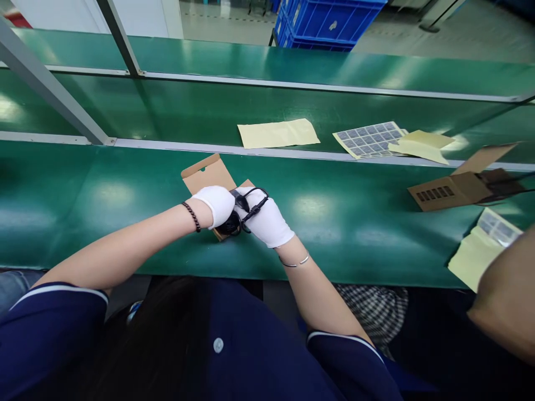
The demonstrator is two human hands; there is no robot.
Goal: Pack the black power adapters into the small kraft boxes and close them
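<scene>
Both my hands wear white gloves and meet over a small brown cardboard box (209, 174), whose flap stands open toward the far side. A bundled black cable (254, 210) with a thick inline part loops over the fingers of my right hand (267, 221), which is closed around it. My left hand (215, 205) is curled against the same black bundle from the left. More dark coils hang below, between the hands and the box. The gloves hide most of the box's inside and whatever the cable joins.
A pale yellow sheet (278, 134) and label sheets (370, 139) lie beyond the white rail. At right are another open cardboard box (451, 192), more labels (478, 250) and a co-worker's arm (507, 295). Grey metal posts (54, 83) rise at left; blue crates (326, 22) stand behind.
</scene>
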